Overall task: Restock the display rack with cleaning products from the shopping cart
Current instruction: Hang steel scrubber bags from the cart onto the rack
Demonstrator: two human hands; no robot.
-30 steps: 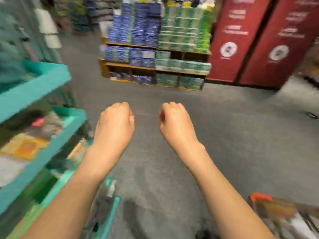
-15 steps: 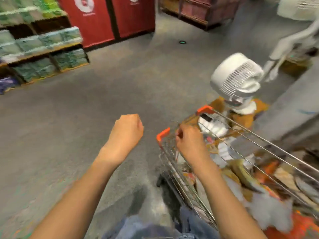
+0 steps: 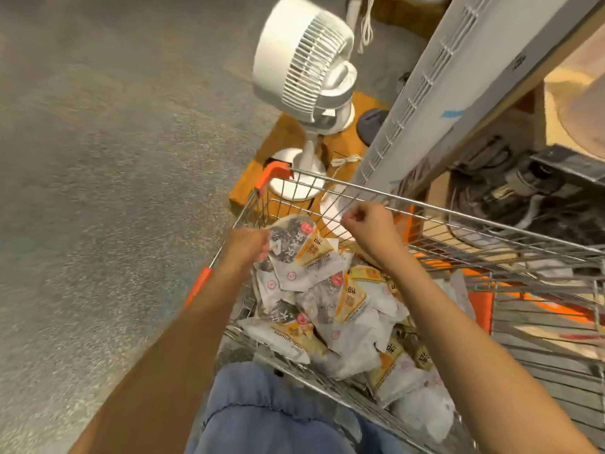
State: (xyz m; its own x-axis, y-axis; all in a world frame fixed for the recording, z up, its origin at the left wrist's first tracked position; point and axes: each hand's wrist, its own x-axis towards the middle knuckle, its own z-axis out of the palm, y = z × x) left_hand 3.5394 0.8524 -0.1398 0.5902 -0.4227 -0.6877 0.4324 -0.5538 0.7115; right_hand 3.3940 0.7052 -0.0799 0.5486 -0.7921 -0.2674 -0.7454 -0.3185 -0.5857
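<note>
A wire shopping cart [image 3: 393,196] with orange corner guards stands in front of me. It is filled with several white and yellow packets of steel scourers [image 3: 330,309]. My left hand [image 3: 247,245] reaches into the cart's near left corner and grips the top packet [image 3: 289,239], a white one with a dark pad inside. My right hand [image 3: 368,221] hovers above the heap near the far rail, its fingers curled into a fist with nothing seen in them. The display rack is out of view.
A white pedestal fan [image 3: 304,60] stands on an orange mat [image 3: 347,139] just beyond the cart. A grey slotted shelf upright [image 3: 435,93] leans at the right, with dark clutter behind it. Grey speckled floor [image 3: 114,191] spreads to the left. My blue-trousered leg [image 3: 262,411] touches the cart.
My view swung from the aisle down onto the cart. My left hand went from mid-air into the cart and took hold of a packet. My right hand moved from the near rim to above the heap.
</note>
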